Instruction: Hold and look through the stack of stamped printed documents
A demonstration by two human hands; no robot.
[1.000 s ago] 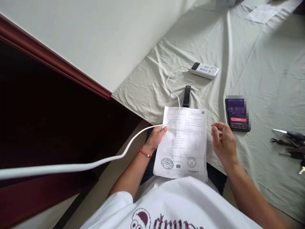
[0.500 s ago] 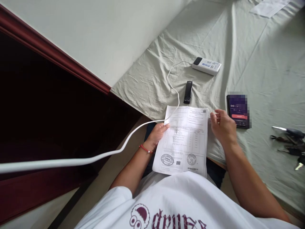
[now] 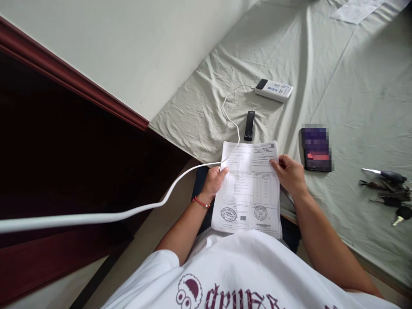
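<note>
A stack of printed papers [image 3: 247, 189] with round and oval stamps near its lower edge is held over my lap, its top end by the table edge. My left hand [image 3: 215, 181] grips the left side, thumb on top and fingers hidden underneath. On the opposite side my right hand [image 3: 291, 172] pinches the upper right edge, thumb on the page. A black stapler [image 3: 249, 125] lies just beyond the top of the papers. The white cable [image 3: 180, 178] passes across their upper left corner.
A white power bank [image 3: 274, 90] is plugged into the cable on the green-grey cloth [image 3: 354, 107]. To the right lie a phone [image 3: 317, 150] and a bunch of keys [image 3: 389, 189]. Another paper [image 3: 357, 10] rests at the far end. A pale wall [image 3: 112, 51] borders the left.
My right hand has moved left and taken hold of the papers' right edge, where before it was held apart from them. My left hand keeps its grip. The view has shifted slightly.
</note>
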